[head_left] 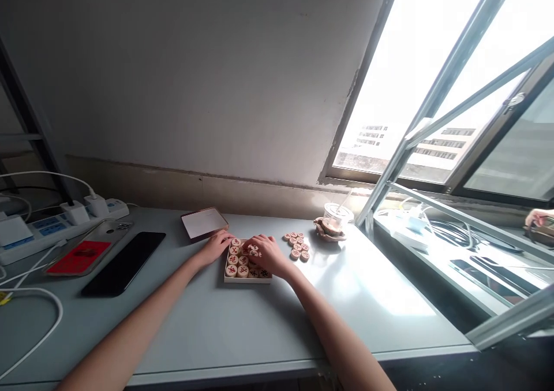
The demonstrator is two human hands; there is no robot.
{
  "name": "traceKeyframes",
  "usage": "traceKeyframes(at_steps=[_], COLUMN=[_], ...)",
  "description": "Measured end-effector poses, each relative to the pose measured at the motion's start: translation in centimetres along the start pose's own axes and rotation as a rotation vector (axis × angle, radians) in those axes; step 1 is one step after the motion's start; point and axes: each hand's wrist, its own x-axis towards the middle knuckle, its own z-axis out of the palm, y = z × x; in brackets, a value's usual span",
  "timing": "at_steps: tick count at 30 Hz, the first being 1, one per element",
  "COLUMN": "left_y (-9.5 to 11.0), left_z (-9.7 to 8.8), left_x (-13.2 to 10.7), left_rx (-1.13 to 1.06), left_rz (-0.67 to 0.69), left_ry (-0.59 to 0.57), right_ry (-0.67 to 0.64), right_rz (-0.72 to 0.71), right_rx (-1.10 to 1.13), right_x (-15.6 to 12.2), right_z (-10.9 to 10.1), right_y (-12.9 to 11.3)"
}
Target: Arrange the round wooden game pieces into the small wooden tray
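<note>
A shallow light-coloured box [247,280] holds round wooden Chinese chess pieces [232,271] in rows, marked with red or dark characters. My left hand [214,246] rests against its far left corner, fingers stretched out and touching the rim beside a corner piece. Over the box's right side, my right hand [272,256] is bent down, its fingers closed around a Chinese chess piece [254,252] seen at the thumb side. The hand hides part of the pieces below it. A loose group of several more pieces [296,244] lies on the table to the right.
Behind my left hand lies the open box lid [204,223]. A lidded plastic cup [335,216] with a straw stands in crumpled brown wrapping. To the left are a black phone [125,264], a phone case [89,252], power strips and cables. A metal frame [392,166] rises at the right.
</note>
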Motion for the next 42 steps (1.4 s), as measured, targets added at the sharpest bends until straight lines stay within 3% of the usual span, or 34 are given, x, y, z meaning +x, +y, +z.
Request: traceKeyframes(at_steps=[5,9,12,15,19,21,24,28,33,37,40,42], left_y=[0.2,0.4,0.5,0.7,1.4,1.7,2.0,2.3,2.0,1.5,1.3,1.4], left_z=[-0.3,0.0,-0.1,-0.4,-0.9,-1.2,-1.5,-1.7,-1.9,-1.9,-2.0,-2.2], left_x=[-0.1,-0.3,-0.4,-0.6,-0.7,-0.7,-0.7,-0.9,-1.0,-0.6,-0.4,-0.5], left_rx=[-0.033,-0.054,-0.081,-0.111,-0.141,-0.15,-0.171,-0.183,-0.187,-0.223,-0.235,-0.256], left_rz=[-0.022,-0.056,-0.094,-0.134,-0.14,-0.142,-0.159,-0.144,-0.148,-0.156,-0.189,-0.211], left_ry=[-0.037,-0.018,-0.03,-0.067,-0.116,-0.134,-0.158,-0.159,-0.176,-0.17,-0.182,-0.197], right_ry=[0.108,0.027,0.007,-0.004,-0.146,-0.179,-0.124,-0.047,-0.003,-0.111,-0.137,-0.118], right_rz=[0.153,0.381,0.46,0.388,0.059,-0.048,-0.095,-0.041,0.17,0.372,0.436,0.401], right_rx=[0.018,-0.076,-0.168,-0.056,0.245,0.223,0.125,0.062,0.069,-0.098,-0.171,-0.117], right_x=[-0.8,-2.2,-2.8,-2.6,-1.4,-0.9,-0.5,-0.5,-1.2,-2.5,-3.1,-3.0], right_z=[-3.0,-4.7,-5.0,-5.3,-4.5,-3.2,-1.3,-1.3,-3.5,-4.2,-4.8,-5.3], right_y=[2.9,6.1,7.2,6.4,3.2,1.5,-0.4,0.0,4.4,7.3,7.7,7.0])
